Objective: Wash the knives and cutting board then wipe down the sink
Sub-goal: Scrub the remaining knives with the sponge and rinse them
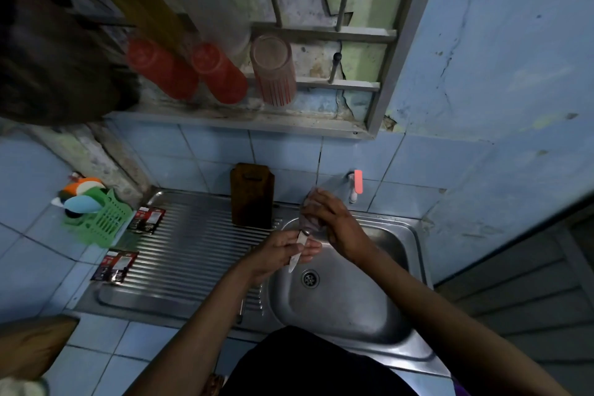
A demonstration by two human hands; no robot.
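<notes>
Over the steel sink basin (347,305), my left hand (283,251) holds a small knife (297,255), its pale blade pointing down toward the drain (310,278). My right hand (334,222) grips a greyish cloth (310,222) at the knife's upper end. A dark wooden cutting board (252,194) stands upright against the tiled wall behind the ribbed drainboard (193,251).
A tap with a pink handle (356,183) sticks out of the wall above the basin. A green basket (99,222) with colourful utensils and two dark sachets (115,265) lie at the left. Red cups (221,74) hang on a rack overhead.
</notes>
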